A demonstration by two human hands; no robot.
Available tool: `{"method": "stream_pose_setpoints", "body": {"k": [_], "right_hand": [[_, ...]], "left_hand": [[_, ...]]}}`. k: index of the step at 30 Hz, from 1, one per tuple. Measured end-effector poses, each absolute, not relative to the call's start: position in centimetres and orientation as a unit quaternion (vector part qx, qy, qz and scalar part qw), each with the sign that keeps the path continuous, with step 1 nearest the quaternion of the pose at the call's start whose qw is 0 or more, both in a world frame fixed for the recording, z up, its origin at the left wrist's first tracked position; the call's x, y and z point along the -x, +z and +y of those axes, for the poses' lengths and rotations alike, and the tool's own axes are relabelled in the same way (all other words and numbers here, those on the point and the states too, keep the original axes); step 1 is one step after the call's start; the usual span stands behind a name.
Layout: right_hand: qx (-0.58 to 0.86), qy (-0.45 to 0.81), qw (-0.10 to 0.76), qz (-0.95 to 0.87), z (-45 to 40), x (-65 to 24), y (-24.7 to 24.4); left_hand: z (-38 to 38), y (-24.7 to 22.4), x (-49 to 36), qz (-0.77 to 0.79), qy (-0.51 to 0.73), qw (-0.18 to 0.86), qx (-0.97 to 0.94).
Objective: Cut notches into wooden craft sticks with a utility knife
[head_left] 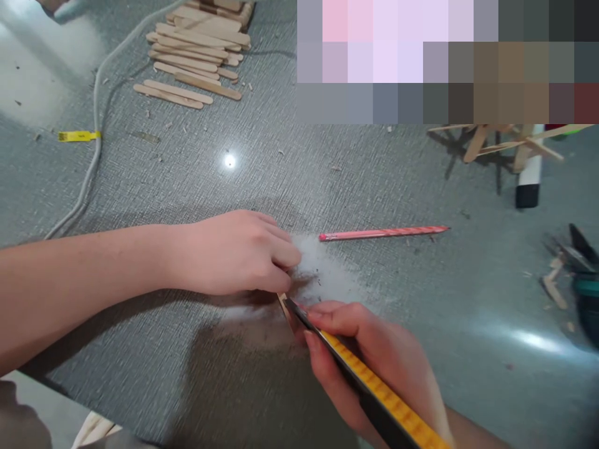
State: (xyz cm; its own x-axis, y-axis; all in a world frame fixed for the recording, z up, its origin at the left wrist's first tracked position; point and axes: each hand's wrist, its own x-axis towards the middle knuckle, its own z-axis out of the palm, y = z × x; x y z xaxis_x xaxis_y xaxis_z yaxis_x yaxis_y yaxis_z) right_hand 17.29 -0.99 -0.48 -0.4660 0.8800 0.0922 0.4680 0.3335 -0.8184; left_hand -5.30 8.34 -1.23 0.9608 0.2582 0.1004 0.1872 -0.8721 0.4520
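My left hand (248, 252) is closed, its fingers curled down on a small wooden craft stick (286, 312) over the grey tabletop. Most of the stick lies hidden under that hand and behind the knife. My right hand (374, 355) grips a yellow and black utility knife (374, 380), slanting up from the lower right. The blade end meets the stick just below the left fingers. A pink striped pencil (384, 234) rests on the table to the right of my left hand.
A loose pile of craft sticks (201, 47) lies at the back left, beside a grey cable (97, 106) with a yellow tag (77, 136). At the right are crossed sticks (505, 146), a white and black object (528, 181) and a dark tool (587, 293). Wood scraps are scattered about.
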Motion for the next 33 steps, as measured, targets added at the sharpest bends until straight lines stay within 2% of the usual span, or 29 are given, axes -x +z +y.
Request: {"method": "stream_pose_setpoints", "body": {"k": [5, 16, 22, 27, 33], "right_hand": [[0.448, 0.369, 0.257, -0.773, -1.12, -17.02, -0.35], [0.458, 0.327, 0.279, -0.778, -1.40, -16.66, -0.30], [0.473, 0.321, 0.241, -0.784, -1.95, -17.29, -0.57], [0.472, 0.317, 0.280, -0.773, -1.47, -16.77, -0.26], [0.458, 0.334, 0.279, -0.775, -1.22, -16.73, -0.02]], "left_hand": [[8.45, -1.51, 5.18, 0.095, 0.101, 0.238, -0.961], [8.49, -1.54, 4.98, 0.103, 0.113, 0.274, -0.950], [8.40, -1.64, 5.08, 0.117, 0.113, 0.293, -0.942], [8.36, -1.69, 5.15, 0.120, 0.095, 0.303, -0.941], [8.38, -1.83, 5.17, 0.120, 0.100, 0.297, -0.942]]}}
